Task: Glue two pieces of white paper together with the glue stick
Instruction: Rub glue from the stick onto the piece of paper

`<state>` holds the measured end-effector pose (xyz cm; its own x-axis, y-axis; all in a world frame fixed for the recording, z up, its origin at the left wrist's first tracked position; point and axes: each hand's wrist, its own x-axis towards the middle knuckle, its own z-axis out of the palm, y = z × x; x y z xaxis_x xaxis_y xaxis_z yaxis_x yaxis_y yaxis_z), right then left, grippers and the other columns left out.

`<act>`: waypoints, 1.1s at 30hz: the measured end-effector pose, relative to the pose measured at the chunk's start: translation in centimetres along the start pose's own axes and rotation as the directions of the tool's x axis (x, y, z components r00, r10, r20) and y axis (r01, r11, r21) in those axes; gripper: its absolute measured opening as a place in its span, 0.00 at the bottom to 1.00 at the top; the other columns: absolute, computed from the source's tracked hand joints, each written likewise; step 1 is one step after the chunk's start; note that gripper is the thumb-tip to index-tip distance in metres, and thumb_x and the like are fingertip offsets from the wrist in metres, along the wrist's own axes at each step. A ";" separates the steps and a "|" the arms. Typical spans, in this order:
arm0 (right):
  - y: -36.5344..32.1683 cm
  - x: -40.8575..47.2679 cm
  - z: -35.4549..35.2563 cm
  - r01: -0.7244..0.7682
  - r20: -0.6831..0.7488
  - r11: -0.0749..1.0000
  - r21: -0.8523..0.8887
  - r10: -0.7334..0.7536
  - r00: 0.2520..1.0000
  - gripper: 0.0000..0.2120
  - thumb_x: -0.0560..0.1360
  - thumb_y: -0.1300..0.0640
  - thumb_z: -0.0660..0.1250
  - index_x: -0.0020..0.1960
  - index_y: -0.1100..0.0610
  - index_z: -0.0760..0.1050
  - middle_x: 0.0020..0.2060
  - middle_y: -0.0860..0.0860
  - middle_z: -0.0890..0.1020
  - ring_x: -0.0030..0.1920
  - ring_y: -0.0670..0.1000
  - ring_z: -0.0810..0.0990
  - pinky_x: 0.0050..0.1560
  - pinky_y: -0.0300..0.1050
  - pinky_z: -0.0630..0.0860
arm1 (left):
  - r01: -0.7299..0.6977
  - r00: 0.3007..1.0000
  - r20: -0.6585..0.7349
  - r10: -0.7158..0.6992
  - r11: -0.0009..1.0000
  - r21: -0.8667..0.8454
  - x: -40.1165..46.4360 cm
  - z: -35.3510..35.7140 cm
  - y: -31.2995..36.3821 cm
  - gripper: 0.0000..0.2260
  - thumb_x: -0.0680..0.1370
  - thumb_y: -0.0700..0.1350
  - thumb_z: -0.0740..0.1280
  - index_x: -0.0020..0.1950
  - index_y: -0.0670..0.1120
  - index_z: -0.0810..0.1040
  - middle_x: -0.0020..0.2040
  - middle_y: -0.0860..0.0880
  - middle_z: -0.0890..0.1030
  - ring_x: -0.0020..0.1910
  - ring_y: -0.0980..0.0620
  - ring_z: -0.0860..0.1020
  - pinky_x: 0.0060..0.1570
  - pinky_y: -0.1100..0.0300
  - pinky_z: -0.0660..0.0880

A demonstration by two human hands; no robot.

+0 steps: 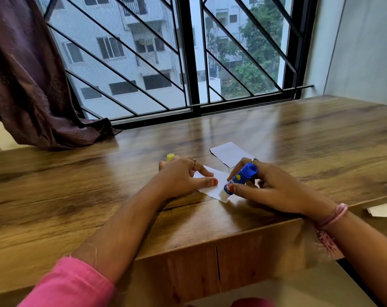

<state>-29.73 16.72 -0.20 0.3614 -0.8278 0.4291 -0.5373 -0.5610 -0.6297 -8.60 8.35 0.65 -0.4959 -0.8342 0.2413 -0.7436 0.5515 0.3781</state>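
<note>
On the wooden tabletop (299,138), the left hand (181,173) presses flat, fingers spread, on the near white paper piece (212,188). The right hand (270,191) has its grip clamped on the blue glue stick (241,177), tip touching that paper's near edge. Just beyond lies the second torn paper piece (230,154); the yellow cap (170,157) peeks out behind the left hand.

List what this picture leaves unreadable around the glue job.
Head view only:
- Glue stick label: blurred, covered by right hand fingers.
- Yellow cap: mostly behind left hand.
- Near paper: glue coverage invisible.
- Paper scrap: cut by right edge.
</note>
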 end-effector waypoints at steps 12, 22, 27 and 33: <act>1.6 0.2 -1.1 -0.077 -0.526 0.909 0.408 0.304 0.794 0.06 0.71 0.52 0.68 0.42 0.55 0.80 0.25 0.44 0.77 0.25 0.41 0.70 0.26 0.29 0.63 | 0.004 1.000 -0.008 -0.003 0.998 0.066 -0.2 0.2 -0.1 0.12 0.71 0.66 0.66 0.38 0.59 0.74 0.36 0.58 0.67 0.46 0.54 0.68 0.51 0.52 0.61; 1.7 0.3 -1.3 -0.162 -0.512 0.871 0.464 0.413 0.753 0.10 0.74 0.57 0.67 0.34 0.53 0.75 0.17 0.41 0.71 0.20 0.42 0.65 0.22 0.28 0.61 | -0.308 0.951 0.007 0.309 0.951 -0.019 -0.6 -1.0 -0.6 0.07 0.77 0.56 0.66 0.52 0.60 0.82 0.54 0.63 0.77 0.59 0.56 0.67 0.56 0.52 0.60; 1.9 0.3 -1.3 -0.176 -0.514 0.872 0.456 0.420 0.748 0.10 0.74 0.57 0.67 0.34 0.53 0.75 0.18 0.41 0.72 0.20 0.41 0.66 0.22 0.28 0.61 | -0.358 0.926 0.137 0.352 0.934 0.014 -0.8 -1.4 -0.6 0.12 0.77 0.59 0.62 0.56 0.62 0.81 0.58 0.65 0.76 0.60 0.58 0.64 0.61 0.51 0.56; 2.3 0.3 -1.3 -0.199 -0.499 0.866 0.459 0.436 0.749 0.08 0.73 0.54 0.68 0.35 0.52 0.76 0.21 0.43 0.74 0.22 0.41 0.66 0.25 0.33 0.62 | -0.320 0.939 0.159 0.304 0.943 0.087 -1.1 -1.1 0.4 0.21 0.75 0.64 0.55 0.55 0.59 0.83 0.54 0.63 0.75 0.57 0.59 0.63 0.58 0.54 0.54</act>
<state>-31.87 15.20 -0.72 -0.3438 -0.8631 0.3700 -0.1877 -0.3229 -0.9276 -7.88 9.52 1.47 -0.7634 -0.6144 0.1992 -0.5817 0.7881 0.2014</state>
